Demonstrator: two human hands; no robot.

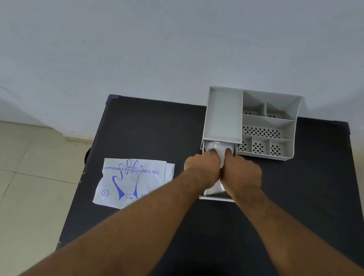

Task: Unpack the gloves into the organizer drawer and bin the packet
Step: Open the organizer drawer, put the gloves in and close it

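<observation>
Hands meet over the pulled-out grey plastic drawer (214, 198) of the pale grey compartmented desk organizer (269, 126). The left hand (202, 167) and right hand (241, 173) lie side by side, fingers curled down and pressing on the stack of thin translucent plastic gloves (218, 148) inside; whether either pinches the film I cannot tell. The stack's long axis runs along the drawer, away from the person and into the organizer's body, its far end tucked under the top tray.

The flat white packet printed with a blue hand outline (131, 183) lies on the black tabletop (154, 129), well to the left and apart from the drawer (apparently emptied). Its long axis runs left to right, and the left hand is nearer it, so that hand looks best placed to lift it for binning.
</observation>
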